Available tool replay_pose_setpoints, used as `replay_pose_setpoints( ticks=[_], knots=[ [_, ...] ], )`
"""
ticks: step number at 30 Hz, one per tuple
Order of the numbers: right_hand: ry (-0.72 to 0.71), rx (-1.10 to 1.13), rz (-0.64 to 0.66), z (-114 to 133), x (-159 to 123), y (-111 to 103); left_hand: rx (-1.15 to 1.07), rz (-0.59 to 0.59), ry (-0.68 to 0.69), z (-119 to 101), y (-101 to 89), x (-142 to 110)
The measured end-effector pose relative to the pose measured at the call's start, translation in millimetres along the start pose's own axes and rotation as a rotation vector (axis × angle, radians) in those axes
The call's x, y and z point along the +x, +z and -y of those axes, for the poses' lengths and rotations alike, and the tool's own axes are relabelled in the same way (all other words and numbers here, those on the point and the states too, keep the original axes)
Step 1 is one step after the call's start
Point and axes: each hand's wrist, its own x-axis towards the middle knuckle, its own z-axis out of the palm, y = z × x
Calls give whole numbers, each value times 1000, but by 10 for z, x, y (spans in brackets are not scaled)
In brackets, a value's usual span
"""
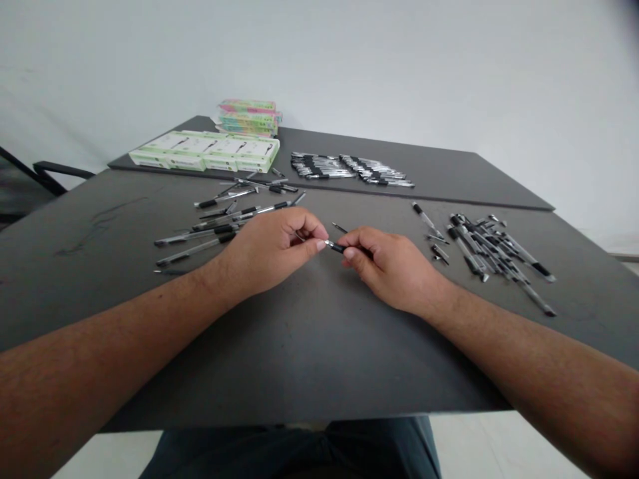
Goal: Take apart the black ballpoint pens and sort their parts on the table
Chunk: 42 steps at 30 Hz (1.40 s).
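Note:
My right hand [387, 263] is closed around a pen [335, 247] with a black grip, its clear, shiny end pointing left. Thumb and fingers of my left hand [277, 249] pinch at that end, and the fingertips hide what exactly they hold there. A thin dark rod with a pointed tip [340, 228] shows just beyond my right fingers; I cannot tell whether it is held or lies on the table. Beside and behind my left hand lie loose clear pen parts with black grips [200, 233].
A jumbled pile of pens [492, 246] lies at the right. On a raised dark board [439, 166] at the back are neat rows of pens [324, 165], white-green boxes [210, 150] and a stack of colourful packets [248, 116]. A grey table [299, 359] stretches to my lap.

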Motion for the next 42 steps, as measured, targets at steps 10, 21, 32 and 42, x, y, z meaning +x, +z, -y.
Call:
replay_pose_setpoints(
  ticks=[10, 21, 32, 42],
  knots=[
    [-31, -81, 62, -5, -7, -45, 51, 11, 94, -34, -28, 3],
    [-39, -65, 45, 1, -2, -58, 51, 28, 85, -61, -49, -3],
    [-43, -40, 45, 0, -1, -46, 92, 39, 146, -59, -60, -2],
    [-30, -42, 29, -4, 7, -43, 69, 31, 100, -73, -52, 2]
  ],
)
